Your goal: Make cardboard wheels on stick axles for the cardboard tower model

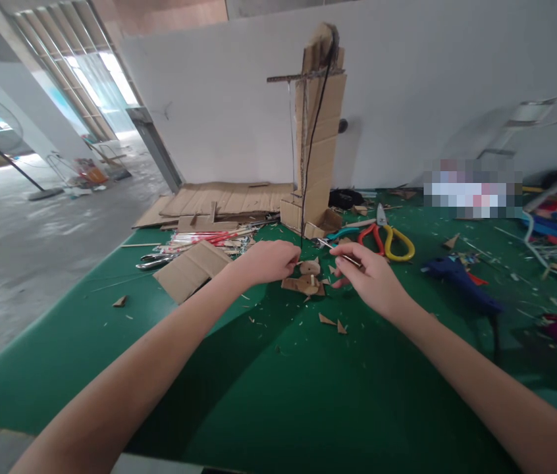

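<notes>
My left hand (276,260) is closed in a pinch at the lower end of a black cord (312,138). The cord runs down from the top of an upright cardboard tower (325,131) with a round cardboard wheel (326,43). My right hand (372,271) grips a screwdriver-like tool (351,261), its thin metal shaft pointing left toward the cord; its tip is too small to make out. Between and below my hands lie a small round cardboard disc (310,267) and a cardboard strip (301,284) with a short pale peg standing in it.
Yellow-and-red-handled scissors (397,243) lie behind my right hand. A blue glue gun (461,283) is farther right. Cardboard sheets (229,197), red-and-white sticks (209,238) and a folded cardboard piece (189,268) lie at left. Scraps litter the green table (278,395); a white wall (209,112) stands behind.
</notes>
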